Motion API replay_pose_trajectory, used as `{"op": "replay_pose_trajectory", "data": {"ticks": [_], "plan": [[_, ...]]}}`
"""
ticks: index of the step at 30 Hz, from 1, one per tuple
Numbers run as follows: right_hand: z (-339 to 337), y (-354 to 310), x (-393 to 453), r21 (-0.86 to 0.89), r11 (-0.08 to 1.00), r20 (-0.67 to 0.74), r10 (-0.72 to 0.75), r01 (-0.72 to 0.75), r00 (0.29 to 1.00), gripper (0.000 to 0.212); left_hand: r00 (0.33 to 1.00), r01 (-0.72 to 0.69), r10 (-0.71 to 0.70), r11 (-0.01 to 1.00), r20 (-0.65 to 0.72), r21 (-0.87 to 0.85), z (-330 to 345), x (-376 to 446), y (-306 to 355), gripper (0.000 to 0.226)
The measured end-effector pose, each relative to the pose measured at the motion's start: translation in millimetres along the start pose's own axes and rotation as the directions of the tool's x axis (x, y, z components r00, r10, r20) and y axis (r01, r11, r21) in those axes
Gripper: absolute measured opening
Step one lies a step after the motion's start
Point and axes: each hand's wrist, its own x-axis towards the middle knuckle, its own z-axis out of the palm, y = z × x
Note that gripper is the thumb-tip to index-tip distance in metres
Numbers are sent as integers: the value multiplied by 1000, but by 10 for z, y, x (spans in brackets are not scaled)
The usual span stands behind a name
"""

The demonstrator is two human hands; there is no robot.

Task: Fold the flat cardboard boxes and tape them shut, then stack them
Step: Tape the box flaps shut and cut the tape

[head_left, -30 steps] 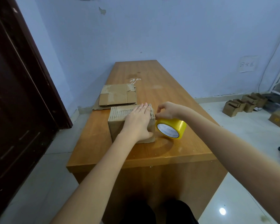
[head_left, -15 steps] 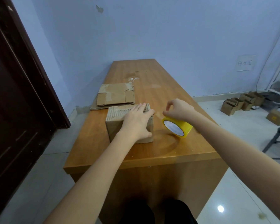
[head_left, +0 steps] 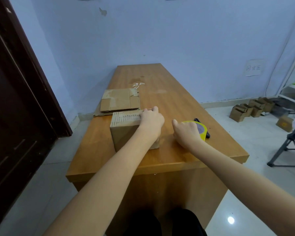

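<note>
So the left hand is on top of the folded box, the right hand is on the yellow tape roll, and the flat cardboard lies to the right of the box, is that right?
Not quite. The head view shows the flat cardboard behind the box, toward the table's far left, not to its right. The rest holds: the left hand is on top of the box, and the right hand is on the yellow tape roll.

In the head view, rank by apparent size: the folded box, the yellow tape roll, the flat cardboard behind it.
1. Folded box, though it is nearer the camera.
2. Flat cardboard, close to the box; unsure.
3. Yellow tape roll, partly hidden by the right hand.
</note>
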Motion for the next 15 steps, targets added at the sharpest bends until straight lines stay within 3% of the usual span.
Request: {"op": "replay_pose_trajectory", "data": {"ticks": [3,6,8,9,11,12,15], "plan": [[6,-15,-24,-1,999,34,41,-41,999,22,994,-30,28,999,-102,-24,80,-20,-64,110],[-128,-36,-89,110,987,9,113,-114,994,41,985,-82,54,983,-167,-164,166,-114,-232,107],[-268,-47,-116,232,963,-101,162,-136,982,44,987,-100,53,939,-150,-329,246,-170,-345,102],[-342,-65,-129,371,923,-165,178,-106,970,44,988,-103,48,912,-147,-396,288,-189,-383,100],[-509,-162,-139,691,722,-215,165,30,963,46,983,-126,50,879,-175,-461,366,-198,-422,96],[-592,-233,-142,765,637,-214,107,98,971,47,979,-144,56,871,-196,-470,405,-196,-425,94],[-667,-457,-176,815,547,-187,-64,192,980,47,956,-206,65,844,-286,-496,505,-188,-431,87]]}}
